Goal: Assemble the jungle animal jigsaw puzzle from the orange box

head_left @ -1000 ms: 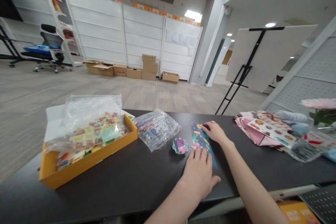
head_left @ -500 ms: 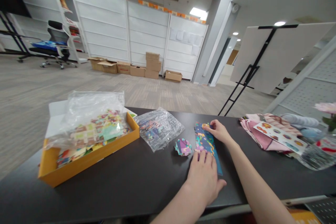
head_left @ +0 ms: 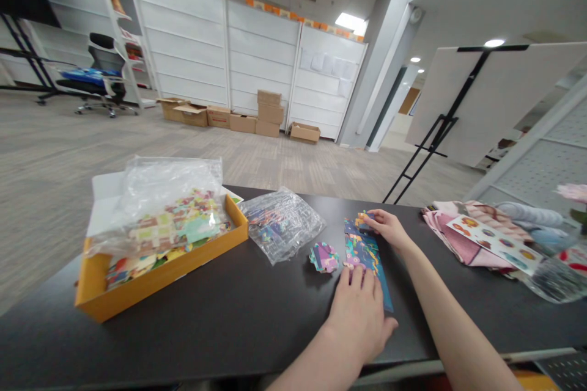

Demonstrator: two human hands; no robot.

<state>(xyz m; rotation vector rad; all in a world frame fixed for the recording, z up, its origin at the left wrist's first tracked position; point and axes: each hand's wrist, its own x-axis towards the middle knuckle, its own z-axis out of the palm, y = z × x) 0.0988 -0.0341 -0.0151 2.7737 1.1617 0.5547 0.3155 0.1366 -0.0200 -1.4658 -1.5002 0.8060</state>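
Observation:
A narrow strip of joined blue puzzle pieces lies on the dark table. Across its near part rests my left hand, palm down with the thumb spread out. My right hand is at the strip's far end, its thumb and fingertips closed on a small puzzle piece with orange and blue on it. Left of the strip sits a small stack of purple and teal puzzle pieces. My left palm hides part of the strip.
A yellow box with bagged pieces stands at the left. Between it and the stack lies a clear bag of pieces. Pink cloths, a sticker sheet and a clear plastic vessel are at the right.
At the strip's far end, the small piece in my right hand has lifted or turned a little. My left hand stays on the strip. The whole view has shifted slightly.

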